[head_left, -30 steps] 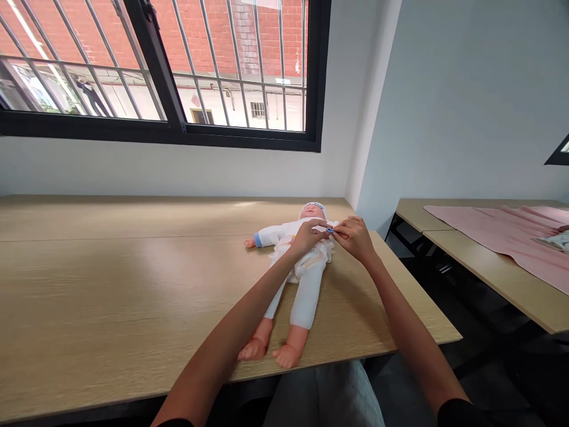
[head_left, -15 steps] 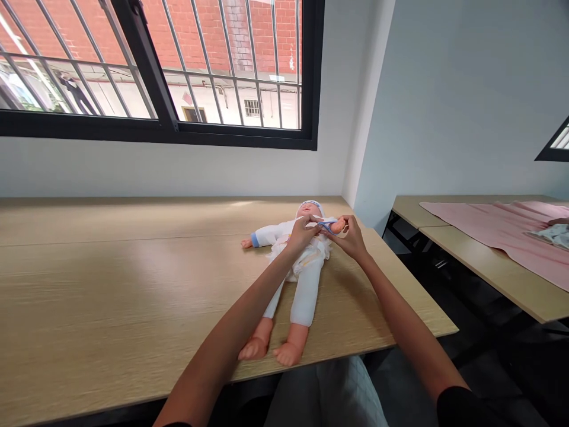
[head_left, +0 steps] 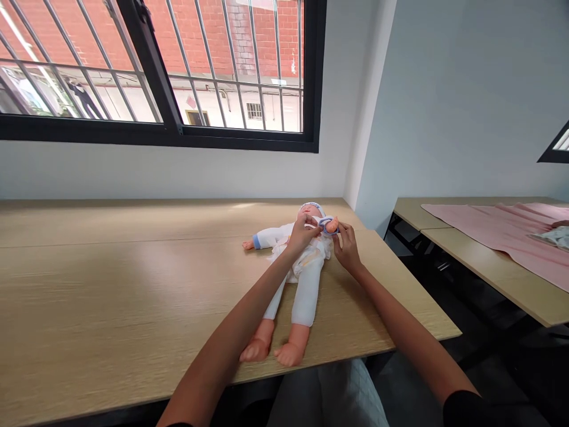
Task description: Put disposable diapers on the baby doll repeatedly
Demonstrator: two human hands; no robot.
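Observation:
A baby doll (head_left: 306,290) in white clothes and a white cap lies on its back on the wooden table, its bare feet toward me. Around its hand on the right is a sleeve cuff with blue trim (head_left: 326,226), stretched wide. My left hand (head_left: 304,232) pinches the cuff's left side, over the doll's chest. On the cuff's lower right edge are the closed fingers of my right hand (head_left: 347,244). The doll's other arm, with a blue cuff (head_left: 256,241), lies stretched out to the left. My left hand and forearm hide part of its torso.
The wooden table (head_left: 111,296) reaches far to the left and ends just right of the doll. Across a gap stands another table with a pink cloth (head_left: 498,228) and some pale fabric (head_left: 553,235). A barred window (head_left: 240,71) is in the wall behind.
My right hand has shifted slightly left and down, from beside the doll's hand onto the cuff's edge. The cuff now looks wider and rounder. My left hand stays nearly in place.

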